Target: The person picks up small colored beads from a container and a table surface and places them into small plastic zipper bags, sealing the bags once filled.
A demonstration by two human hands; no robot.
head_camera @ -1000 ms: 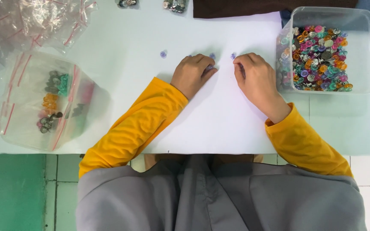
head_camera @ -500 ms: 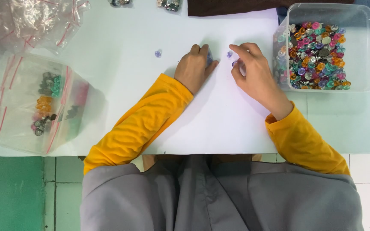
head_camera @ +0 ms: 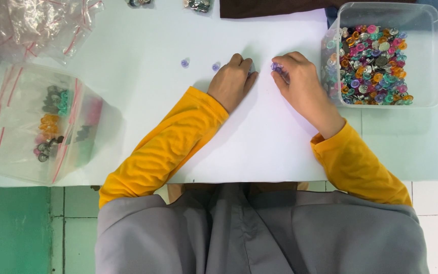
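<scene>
My right hand pinches a small purple snap button between thumb and fingertips, just above the white sheet. My left hand rests knuckles up on the sheet beside it, fingers curled, with a tiny purple piece showing at its fingertips. Two more purple buttons lie on the sheet left of my left hand. A clear plastic box heaped with mixed coloured and metal buttons stands right of my right hand.
A clear tub with zip bags of sorted buttons sits at the left. Empty zip bags lie crumpled at the far left. Dark cloth and small button heaps line the far edge. Tiled floor shows below the table edge.
Both hands stayed close together at the sheet's far part. A second loose purple button now lies beside my left hand, and my right hand has closed on a purple button.
</scene>
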